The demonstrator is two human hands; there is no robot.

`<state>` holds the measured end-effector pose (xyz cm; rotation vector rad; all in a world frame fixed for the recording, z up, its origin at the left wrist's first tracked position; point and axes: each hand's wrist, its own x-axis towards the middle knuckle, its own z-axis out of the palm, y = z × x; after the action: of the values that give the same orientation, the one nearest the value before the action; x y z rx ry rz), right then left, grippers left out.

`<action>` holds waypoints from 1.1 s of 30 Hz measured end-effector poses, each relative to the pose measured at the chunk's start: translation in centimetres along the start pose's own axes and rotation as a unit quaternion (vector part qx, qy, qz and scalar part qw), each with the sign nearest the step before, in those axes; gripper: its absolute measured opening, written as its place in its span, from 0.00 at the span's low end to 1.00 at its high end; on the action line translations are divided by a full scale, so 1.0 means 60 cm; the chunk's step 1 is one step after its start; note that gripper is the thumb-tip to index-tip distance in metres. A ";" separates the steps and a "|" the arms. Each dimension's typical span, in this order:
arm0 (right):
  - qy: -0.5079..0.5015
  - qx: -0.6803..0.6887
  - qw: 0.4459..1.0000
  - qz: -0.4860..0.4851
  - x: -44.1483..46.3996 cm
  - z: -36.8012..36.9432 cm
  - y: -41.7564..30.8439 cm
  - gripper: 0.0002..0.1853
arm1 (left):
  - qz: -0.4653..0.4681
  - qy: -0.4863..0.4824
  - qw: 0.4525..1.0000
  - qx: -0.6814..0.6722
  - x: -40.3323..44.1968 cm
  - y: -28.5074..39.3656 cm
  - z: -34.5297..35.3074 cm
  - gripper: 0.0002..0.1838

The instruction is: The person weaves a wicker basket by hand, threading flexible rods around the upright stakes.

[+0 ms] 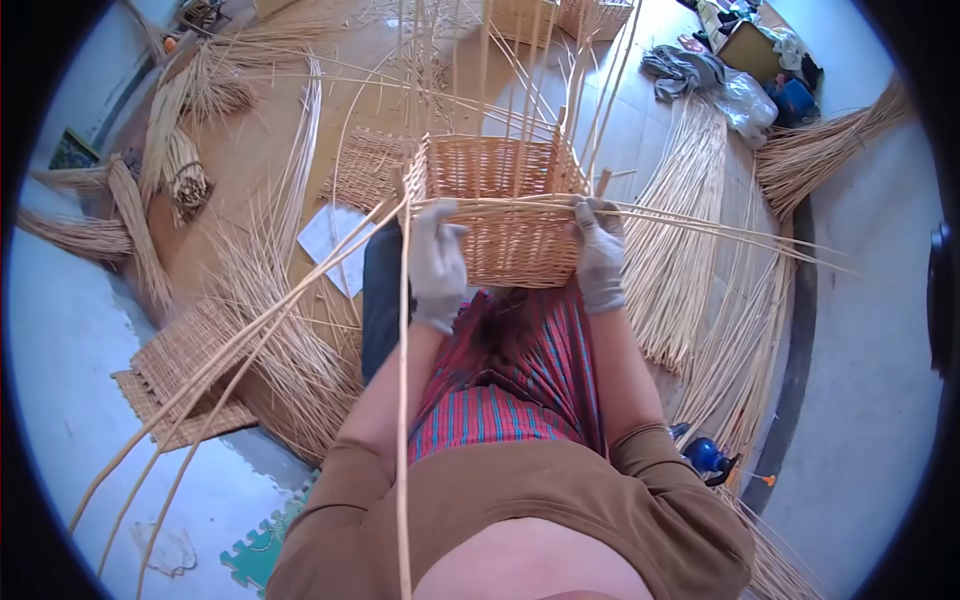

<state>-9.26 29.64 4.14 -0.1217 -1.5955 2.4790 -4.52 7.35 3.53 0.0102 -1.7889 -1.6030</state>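
A partly woven wicker basket [520,245] rests at my lap, with tall upright stakes rising from its rim. My left hand [438,265], in a pale glove, is closed at the basket's left front corner, around the long rods along the rim. My right hand [598,252], also gloved, grips the rods at the right front corner. Long willow rods [330,262] cross the rim and stretch out to the lower left, and others reach far to the right. One thick rod [403,400] hangs down past my left arm.
Loose willow bundles [685,220] spread over the floor on the right, and more [280,350] on the left. Woven panels [185,355] lie at the lower left. A blue spray bottle [706,455] stands near my right elbow. Clothes and bags [745,100] are piled at the upper right.
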 end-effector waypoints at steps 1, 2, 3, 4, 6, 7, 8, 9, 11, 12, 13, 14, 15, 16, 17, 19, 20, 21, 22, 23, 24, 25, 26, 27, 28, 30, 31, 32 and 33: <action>-0.002 -0.008 1.000 0.000 -0.005 0.006 0.000 0.07 | -0.074 -0.036 0.997 -0.010 0.028 0.010 0.009 0.08; 0.002 -0.020 1.000 -0.007 -0.010 0.010 -0.001 0.07 | -0.150 -0.072 0.986 -0.015 0.056 0.019 0.019 0.07; 0.003 -0.027 0.999 -0.019 -0.008 0.019 -0.004 0.07 | -0.223 -0.107 0.969 -0.014 0.085 0.028 0.028 0.06; 0.004 -0.090 0.995 -0.043 0.005 0.043 -0.023 0.08 | -0.215 -0.201 0.956 0.006 0.097 -0.017 0.029 0.07; -0.061 -0.378 0.888 -0.255 0.083 0.089 -0.037 0.15 | -0.183 -0.264 0.942 0.101 0.091 -0.064 0.043 0.12; -0.099 -0.342 0.876 -0.326 0.103 0.151 -0.059 0.18 | -0.180 -0.265 0.941 0.104 0.096 -0.059 0.045 0.12; -0.118 -0.326 0.867 -0.357 0.113 0.187 -0.069 0.20 | -0.237 -0.237 0.941 0.049 0.093 -0.056 0.046 0.13; -0.137 -0.310 0.858 -0.387 0.122 0.222 -0.079 0.22 | -0.296 -0.206 0.933 -0.008 0.084 -0.055 0.048 0.14; -0.127 -0.342 0.884 -0.292 0.137 0.242 -0.078 0.31 | -0.288 -0.189 0.938 0.041 0.072 -0.068 0.049 0.09; -0.190 -0.157 0.932 -0.265 0.125 0.201 -0.080 0.31 | -0.283 -0.210 0.936 0.010 0.085 -0.051 0.044 0.09; -0.168 -0.136 0.940 -0.265 0.102 0.150 -0.085 0.27 | -0.280 -0.231 0.931 -0.019 0.092 -0.043 0.036 0.10; -0.142 -0.115 0.947 -0.264 0.078 0.100 -0.084 0.23 | -0.258 -0.251 0.933 -0.020 0.092 -0.053 0.032 0.16; -0.103 -0.082 0.968 -0.216 0.070 0.038 -0.035 0.17 | -0.259 -0.246 0.934 -0.026 0.100 -0.043 0.038 0.16; -0.081 -0.070 0.976 -0.189 0.067 0.009 -0.022 0.15 | -0.137 -0.218 0.960 0.106 0.113 -0.018 0.047 0.22; -0.060 -0.058 0.983 -0.162 0.064 -0.019 -0.010 0.13 | -0.017 -0.187 0.953 0.237 0.118 0.004 0.052 0.29; -0.033 0.011 0.998 -0.054 0.023 -0.014 -0.042 0.13 | -0.098 -0.193 0.931 0.294 0.135 0.032 0.078 0.33; -0.043 0.029 0.998 -0.038 0.020 -0.012 -0.049 0.13 | -0.160 -0.189 0.904 0.347 0.142 0.039 0.094 0.38; -0.037 0.029 0.998 -0.044 -0.005 0.007 -0.055 0.13 | -0.154 -0.195 0.905 0.344 0.141 0.038 0.101 0.38; -0.095 -0.052 0.985 -0.136 -0.040 0.040 -0.059 0.12 | -0.158 -0.191 0.907 0.340 0.146 0.032 0.104 0.38; -0.151 -0.133 0.955 -0.219 -0.059 0.056 -0.063 0.11 | -0.167 -0.187 0.907 0.339 0.147 0.025 0.101 0.38; -0.145 -0.136 0.956 -0.214 -0.060 0.045 -0.075 0.11 | -0.177 -0.202 0.924 0.271 0.146 0.030 0.093 0.33; -0.113 -0.100 0.978 -0.145 -0.044 0.030 -0.092 0.09 | -0.177 -0.207 0.923 0.271 0.133 0.030 0.091 0.33; -0.088 -0.061 0.991 -0.080 -0.015 0.016 -0.110 0.07 | -0.084 -0.104 0.972 0.191 0.123 0.032 0.089 0.29; -0.003 -0.074 0.996 -0.046 0.019 -0.027 -0.099 0.07 | 0.010 -0.006 0.994 0.108 0.115 0.033 0.084 0.26; 0.059 -0.057 0.995 -0.059 0.025 -0.059 -0.110 0.08 | 0.148 0.016 0.981 0.126 0.113 0.031 0.083 0.21; 0.115 -0.047 0.990 -0.073 0.037 -0.079 -0.124 0.10 | 0.086 -0.103 0.983 0.126 0.110 0.057 0.110 0.19; 0.108 -0.055 0.991 -0.053 0.031 -0.082 -0.129 0.11 | 0.017 -0.225 0.966 0.127 0.093 0.068 0.124 0.18; 0.100 -0.061 0.992 -0.037 0.032 -0.080 -0.135 0.11 | -0.097 -0.295 0.942 0.128 0.090 0.059 0.155 0.14; 0.081 -0.125 0.987 -0.065 0.046 -0.072 -0.144 0.11 | -0.094 -0.296 0.942 0.127 0.090 0.049 0.174 0.14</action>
<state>-10.21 37.52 10.26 -0.2401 -1.7744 2.1059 -12.49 14.57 9.13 -0.2078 -2.5167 -1.5983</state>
